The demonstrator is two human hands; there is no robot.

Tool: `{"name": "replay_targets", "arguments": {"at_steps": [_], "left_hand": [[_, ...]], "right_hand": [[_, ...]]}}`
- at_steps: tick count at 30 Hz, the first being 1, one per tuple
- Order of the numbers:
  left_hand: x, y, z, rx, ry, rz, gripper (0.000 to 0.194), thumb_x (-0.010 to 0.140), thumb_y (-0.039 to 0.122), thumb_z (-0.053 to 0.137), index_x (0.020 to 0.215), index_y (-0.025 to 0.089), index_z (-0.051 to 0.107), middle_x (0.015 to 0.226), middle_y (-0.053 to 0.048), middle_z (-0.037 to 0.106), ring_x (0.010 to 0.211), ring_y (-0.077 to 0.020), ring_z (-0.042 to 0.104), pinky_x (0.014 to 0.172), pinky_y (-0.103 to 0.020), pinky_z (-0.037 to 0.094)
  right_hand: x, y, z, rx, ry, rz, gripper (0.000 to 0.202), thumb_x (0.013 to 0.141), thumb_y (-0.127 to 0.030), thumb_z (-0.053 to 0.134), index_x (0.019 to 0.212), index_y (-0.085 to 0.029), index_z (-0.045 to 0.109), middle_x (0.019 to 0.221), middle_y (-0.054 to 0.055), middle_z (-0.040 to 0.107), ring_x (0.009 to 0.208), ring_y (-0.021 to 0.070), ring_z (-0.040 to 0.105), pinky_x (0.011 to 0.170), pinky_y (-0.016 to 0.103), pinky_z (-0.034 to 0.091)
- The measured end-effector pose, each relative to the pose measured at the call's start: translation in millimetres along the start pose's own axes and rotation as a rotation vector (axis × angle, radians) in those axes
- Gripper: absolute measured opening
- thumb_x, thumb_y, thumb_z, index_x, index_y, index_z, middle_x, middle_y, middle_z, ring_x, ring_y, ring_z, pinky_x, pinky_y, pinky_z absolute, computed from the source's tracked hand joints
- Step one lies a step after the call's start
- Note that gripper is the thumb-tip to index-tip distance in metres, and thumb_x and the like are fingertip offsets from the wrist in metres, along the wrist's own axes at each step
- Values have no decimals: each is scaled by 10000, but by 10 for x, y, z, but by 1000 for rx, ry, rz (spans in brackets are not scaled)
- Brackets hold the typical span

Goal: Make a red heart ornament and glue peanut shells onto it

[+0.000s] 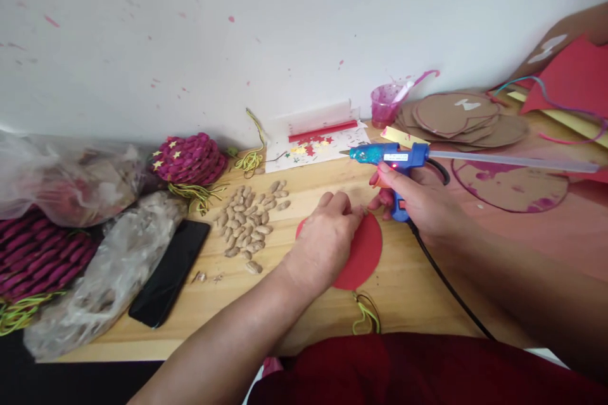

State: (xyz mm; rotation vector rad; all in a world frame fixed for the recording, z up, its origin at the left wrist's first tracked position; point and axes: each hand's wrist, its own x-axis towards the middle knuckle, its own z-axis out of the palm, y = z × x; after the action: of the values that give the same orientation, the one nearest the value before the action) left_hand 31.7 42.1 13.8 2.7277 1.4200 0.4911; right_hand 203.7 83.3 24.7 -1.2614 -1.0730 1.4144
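A red disc (363, 256) lies flat on the wooden table near its front edge, with a yellow-green cord (363, 316) below it. My left hand (327, 234) rests over the disc's upper left, fingers bent and pressed together at its top edge; what they pinch, if anything, is hidden. My right hand (413, 196) is wrapped round the handle of a blue glue gun (380, 153), whose nozzle points left above the disc. A clear glue stick (513, 159) sticks out of its back. Peanuts (244, 221) lie loose to the left of the disc.
A black phone (170, 272) and plastic bags (109, 266) lie left, near purple woven pieces (190, 159). Star shapes (311, 147) sit on white paper at the back. A pink cup (384, 104) and cardboard discs (456, 115) stand back right. A black cable (446, 288) crosses the table.
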Motion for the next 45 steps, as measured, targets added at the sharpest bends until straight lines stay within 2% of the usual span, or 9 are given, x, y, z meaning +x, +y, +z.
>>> {"name": "replay_targets", "arguments": {"at_steps": [7, 16, 27, 30, 35, 42, 45], "left_hand": [[8, 3, 9, 20, -35, -18, 236, 1021, 173, 483, 1013, 162, 718, 910, -75, 551, 870, -204, 500, 795, -347, 522], [16, 16, -21, 33, -61, -21, 239, 1018, 178, 492, 1088, 166, 720, 914, -77, 553, 886, -212, 510, 786, -342, 518], [3, -36, 53, 6, 37, 10, 271, 1028, 195, 473, 1061, 189, 742, 861, -64, 559, 821, -203, 498, 732, -329, 497], [7, -29, 39, 5, 40, 16, 275, 1027, 184, 470, 1023, 179, 745, 854, -63, 563, 801, -194, 500, 727, -326, 502], [9, -12, -2, 1, 46, 26, 256, 1016, 152, 483, 1076, 172, 732, 853, -62, 569, 795, -190, 509, 716, -317, 505], [5, -14, 8, 14, 32, 16, 247, 1013, 146, 487, 938, 154, 723, 847, -57, 572, 800, -187, 515, 732, -311, 515], [16, -7, -9, 22, 14, 11, 239, 1008, 143, 500, 938, 154, 728, 858, -61, 588, 813, -193, 527, 741, -315, 520]], "right_hand": [[-7, -14, 13, 40, 7, 28, 421, 784, -591, 766, 809, -195, 623, 549, -30, 527, 540, 139, 615, 446, 211, 450], [-3, -12, 19, 37, 19, 26, 397, 800, -576, 754, 809, -202, 621, 546, -32, 526, 528, 142, 616, 446, 219, 441], [3, -20, -6, 92, -40, -33, 448, 817, -637, 704, 815, -203, 593, 535, -53, 502, 522, 150, 648, 453, 220, 446], [9, -20, -16, 60, -45, -33, 448, 820, -631, 709, 820, -197, 595, 535, -52, 510, 525, 155, 669, 440, 209, 437], [11, 5, -5, 20, -35, -38, 426, 845, -607, 698, 817, -194, 595, 536, -47, 528, 566, 167, 708, 434, 192, 455], [18, 17, -14, -85, -28, -17, 387, 875, -573, 679, 850, -197, 594, 593, -35, 566, 575, 167, 726, 376, 166, 455], [19, 19, -24, -98, -26, -28, 356, 885, -543, 679, 853, -200, 590, 619, -28, 582, 582, 165, 728, 372, 165, 466]]}}
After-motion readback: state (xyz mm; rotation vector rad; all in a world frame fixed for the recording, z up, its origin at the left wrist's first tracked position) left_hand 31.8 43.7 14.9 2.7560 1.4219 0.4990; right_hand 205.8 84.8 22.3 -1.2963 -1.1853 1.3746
